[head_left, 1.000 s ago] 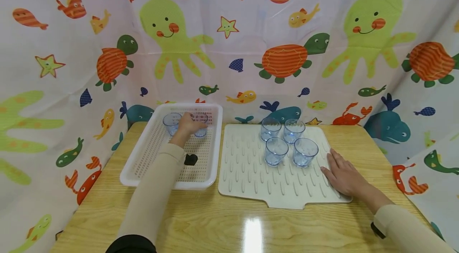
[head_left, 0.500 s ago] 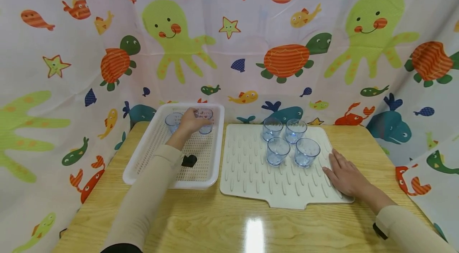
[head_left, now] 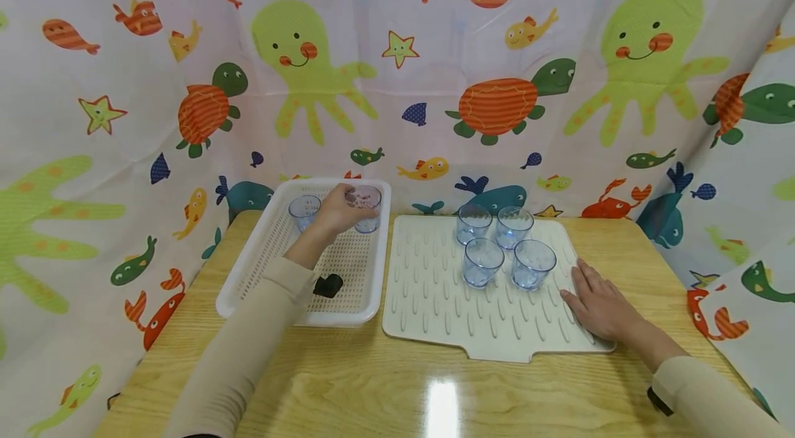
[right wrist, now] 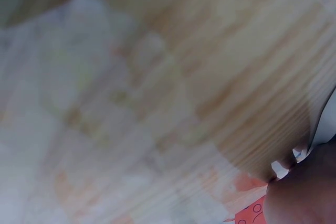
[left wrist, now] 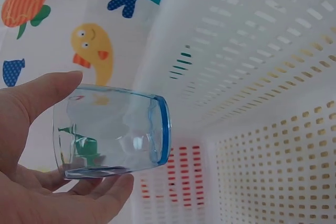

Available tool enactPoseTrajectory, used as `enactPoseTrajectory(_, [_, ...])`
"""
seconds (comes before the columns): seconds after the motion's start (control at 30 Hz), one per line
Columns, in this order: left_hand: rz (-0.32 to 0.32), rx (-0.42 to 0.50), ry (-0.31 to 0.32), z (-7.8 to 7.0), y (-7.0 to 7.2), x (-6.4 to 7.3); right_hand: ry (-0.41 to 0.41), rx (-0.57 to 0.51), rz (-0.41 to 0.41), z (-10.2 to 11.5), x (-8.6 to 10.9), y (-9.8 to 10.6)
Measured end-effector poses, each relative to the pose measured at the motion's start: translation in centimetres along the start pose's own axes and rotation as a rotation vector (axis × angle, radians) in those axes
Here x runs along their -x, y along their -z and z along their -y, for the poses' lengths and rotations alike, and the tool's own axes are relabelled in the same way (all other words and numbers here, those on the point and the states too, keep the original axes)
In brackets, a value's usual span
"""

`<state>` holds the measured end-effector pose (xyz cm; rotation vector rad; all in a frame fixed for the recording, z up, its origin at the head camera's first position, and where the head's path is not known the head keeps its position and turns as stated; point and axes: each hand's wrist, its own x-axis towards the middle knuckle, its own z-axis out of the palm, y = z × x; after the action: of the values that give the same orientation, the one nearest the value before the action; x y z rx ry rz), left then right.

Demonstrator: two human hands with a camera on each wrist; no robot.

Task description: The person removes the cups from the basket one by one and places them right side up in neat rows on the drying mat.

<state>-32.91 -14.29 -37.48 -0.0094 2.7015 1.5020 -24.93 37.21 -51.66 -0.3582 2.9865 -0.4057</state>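
My left hand (head_left: pixel 340 212) grips a clear bluish drinking glass (left wrist: pixel 113 132) by its sides, thumb on one side and fingers on the other. In the head view that glass overlaps the back right part of a white perforated basket (head_left: pixel 248 265). Another glass (head_left: pixel 305 212) stands in the basket, left of the hand. My right hand (head_left: pixel 601 303) rests flat on the right edge of a cream ridged draining mat (head_left: pixel 428 300). Several similar glasses, such as the front right one (head_left: pixel 533 265), stand upright in a cluster on the mat, left of that hand.
A small black object (head_left: pixel 328 285) shows at the basket's floor beside the left sleeve. Basket and mat sit side by side on a wooden table (head_left: pixel 348 383). Behind and at the sides hangs a curtain (head_left: pixel 428 93) printed with sea animals.
The left hand has lifted the glass slightly and moved it right, away from the other glass in the basket. The right hand keeps its place on the mat.
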Motion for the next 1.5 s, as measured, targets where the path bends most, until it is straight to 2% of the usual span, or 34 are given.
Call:
enactPoseTrajectory(0.4, [0.041,0.019,-0.079,-2.9,0.2,1.7,-0.010,0.016,0.001,-0.3,0.1,0.1])
enactPoseTrajectory(0.8, [0.070,0.004,-0.156,-5.4,-2.6,2.4,-0.011,0.011,-0.003,-0.6,-0.2,0.2])
enactPoseTrajectory(1.03, [0.086,0.005,-0.147,-6.5,-4.2,2.5,-0.010,0.014,0.001,-0.4,-0.2,0.0])
enactPoseTrajectory(1.23, [0.105,0.044,-0.130,-7.4,-5.9,2.0,-0.008,0.020,0.001,-0.4,0.0,0.0])
enactPoseTrajectory(1.5, [0.110,0.121,-0.054,-8.1,-7.7,0.9,-0.005,0.018,0.000,-0.1,0.1,-0.1])
